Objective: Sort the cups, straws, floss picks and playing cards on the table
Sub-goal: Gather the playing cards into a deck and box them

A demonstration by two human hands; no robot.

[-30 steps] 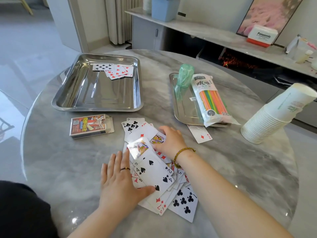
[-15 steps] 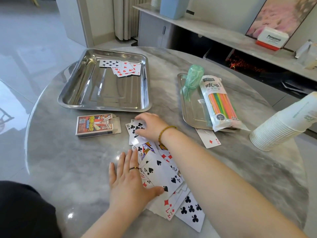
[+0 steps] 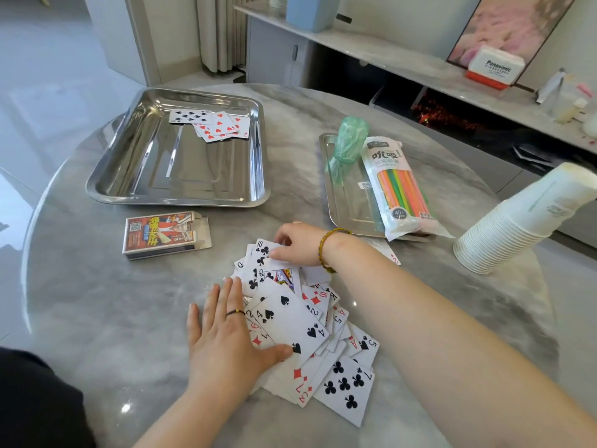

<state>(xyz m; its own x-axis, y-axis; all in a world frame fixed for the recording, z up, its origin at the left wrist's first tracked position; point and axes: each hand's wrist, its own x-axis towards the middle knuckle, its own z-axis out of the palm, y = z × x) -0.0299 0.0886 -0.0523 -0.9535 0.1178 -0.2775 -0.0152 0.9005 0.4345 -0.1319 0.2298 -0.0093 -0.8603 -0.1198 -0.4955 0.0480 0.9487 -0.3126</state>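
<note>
The loose pile of cards [image 3: 310, 331] is fanned and overlapping. The likeliest slip, as I judge it, is that lifting one card drags its neighbours along or flicks them across the table [image 3: 97, 302], whose polished top looks like it would let them slide easily. A second risk is that two cards stuck together get lifted as one, which would land a wrong card in the big tray [image 3: 181, 202].

The right hand [image 3: 298, 244] sits at the far end of the pile. Its fingers are curled and pinch the ten of clubs [image 3: 262, 252], which overlaps a queen. The left hand [image 3: 226, 341] lies flat on the pile's left side with straight fingers, gripping nothing, and its thumb presses the four of spades [image 3: 290, 321]. So the pile lies between the two hands, close to the person.

The card box [image 3: 161, 236] lies just left of the pile's far end. Beyond it, the big tray holds a few sorted cards [image 3: 213, 124] in its far corner. To the right, the small tray [image 3: 345, 202] carries the straws [image 3: 399, 185] and a green bag of floss picks [image 3: 347, 140]. A stray card [image 3: 391, 255] lies just beside the small tray's near edge, partly hidden by the right forearm. The stack of cups [image 3: 504, 234] lies on its side, well apart at the right.
</note>
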